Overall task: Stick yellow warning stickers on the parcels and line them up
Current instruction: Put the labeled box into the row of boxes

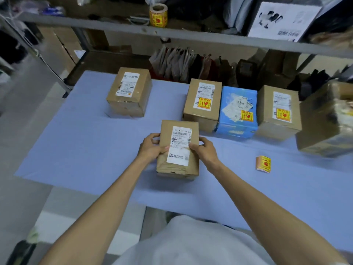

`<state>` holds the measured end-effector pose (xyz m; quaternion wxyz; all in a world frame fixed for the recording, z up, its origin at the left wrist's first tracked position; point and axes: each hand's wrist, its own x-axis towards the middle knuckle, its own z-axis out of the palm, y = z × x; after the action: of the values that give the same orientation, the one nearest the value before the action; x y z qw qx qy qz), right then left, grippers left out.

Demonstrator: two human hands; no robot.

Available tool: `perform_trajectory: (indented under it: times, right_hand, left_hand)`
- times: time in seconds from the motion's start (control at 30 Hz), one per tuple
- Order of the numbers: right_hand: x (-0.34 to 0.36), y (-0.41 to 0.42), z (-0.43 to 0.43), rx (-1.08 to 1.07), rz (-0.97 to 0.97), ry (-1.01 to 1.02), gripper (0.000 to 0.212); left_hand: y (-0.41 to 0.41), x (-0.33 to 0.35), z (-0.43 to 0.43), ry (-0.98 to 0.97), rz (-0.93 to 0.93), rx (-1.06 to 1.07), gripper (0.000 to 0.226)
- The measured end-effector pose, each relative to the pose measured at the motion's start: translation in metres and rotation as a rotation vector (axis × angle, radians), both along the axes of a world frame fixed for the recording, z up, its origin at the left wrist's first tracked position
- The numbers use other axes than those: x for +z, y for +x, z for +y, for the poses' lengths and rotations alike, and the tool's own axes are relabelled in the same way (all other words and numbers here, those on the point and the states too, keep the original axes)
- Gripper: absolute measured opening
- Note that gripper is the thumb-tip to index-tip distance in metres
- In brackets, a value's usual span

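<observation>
A small brown parcel (177, 170) with a white shipping label lies in the middle of the blue table (86, 150). My left hand (150, 147) grips its left side and my right hand (205, 150) grips its right side. It carries no yellow sticker. Behind it, three parcels stand side by side, each with a yellow sticker: a brown one (202, 104), a blue one (237, 111) and another brown one (278, 111). A brown parcel (129, 90) without a yellow sticker stands apart at the back left. A short strip of yellow stickers (264, 163) lies on the table to the right.
A larger brown box (326, 119) sits at the table's right edge. A metal shelf (172, 33) runs above the table's far side, with a roll of yellow stickers (158, 15) on it. Bags and packets are packed behind the table.
</observation>
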<state>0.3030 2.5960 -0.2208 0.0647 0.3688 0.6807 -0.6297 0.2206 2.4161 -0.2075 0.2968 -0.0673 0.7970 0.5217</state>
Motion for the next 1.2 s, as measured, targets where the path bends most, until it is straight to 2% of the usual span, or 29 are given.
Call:
perform_trajectory:
  times: [0.1,0.2,0.4,0.67,1.03,1.2]
  right_hand:
    - [0.005,0.03,0.029,-0.081,0.006,0.062,0.041]
    - [0.01,0.061,0.059,-0.184,0.024,0.136,0.045]
    - [0.009,0.1,0.106,-0.259,0.049,0.115,0.053]
    - [0.002,0.101,0.114,-0.232,0.047,0.131,0.048]
    - [-0.003,0.1,0.117,-0.142,-0.016,0.272,0.048]
    - [-0.003,0.101,0.121,-0.147,-0.005,0.271,0.049]
  left_hand:
    - [0.02,0.001,0.04,-0.004,-0.043,-0.098,0.076]
    - [0.041,-0.002,0.084,0.018,-0.046,-0.198,0.077]
    - [0.061,-0.007,0.144,-0.021,0.021,-0.298,0.077]
    - [0.061,-0.014,0.154,-0.086,0.058,-0.289,0.064]
    - [0.07,-0.01,0.154,-0.09,0.061,-0.283,0.061]
    - [0.073,-0.007,0.154,-0.078,0.054,-0.281,0.061]
